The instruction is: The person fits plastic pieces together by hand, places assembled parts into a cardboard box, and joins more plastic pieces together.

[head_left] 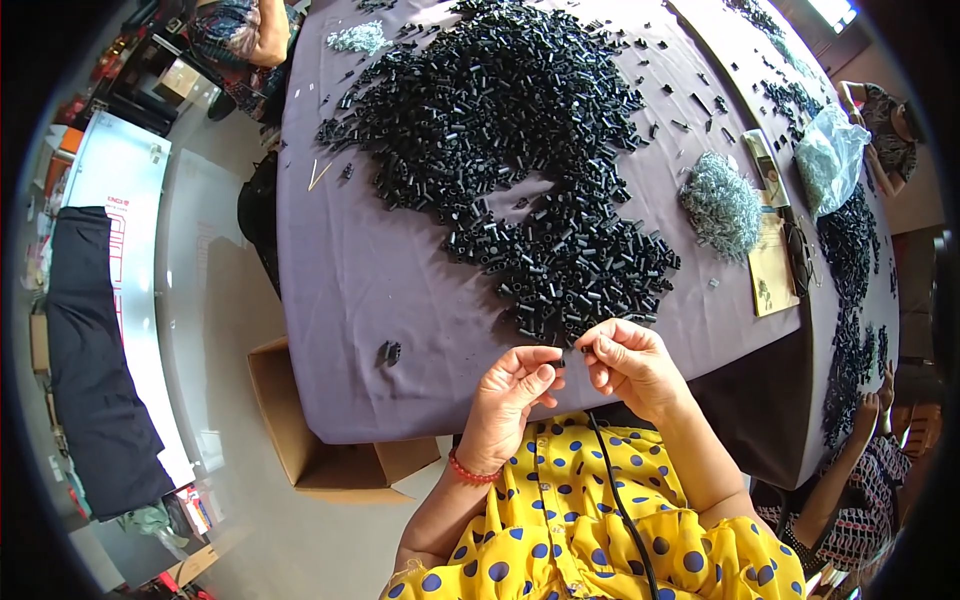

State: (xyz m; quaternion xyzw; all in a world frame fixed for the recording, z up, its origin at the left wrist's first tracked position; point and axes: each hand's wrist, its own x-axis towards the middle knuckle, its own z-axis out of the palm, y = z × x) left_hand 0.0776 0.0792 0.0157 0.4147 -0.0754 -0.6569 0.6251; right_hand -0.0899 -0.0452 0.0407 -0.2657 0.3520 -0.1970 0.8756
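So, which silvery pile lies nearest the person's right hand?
The large silvery pile beside the flat yellowish rectangle; the small silvery pile lies farther, top left.

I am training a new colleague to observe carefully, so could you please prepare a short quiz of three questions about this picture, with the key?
1. Multiple choice: what do the fingers of the left hand pinch?
a) a sheet of paper
b) a small black piece
c) a plastic bag

2. True or false: an open cardboard box is on the person's left side.

3. Short answer: on which wrist is the red bracelet?

Key:
1. b
2. True
3. The left wrist
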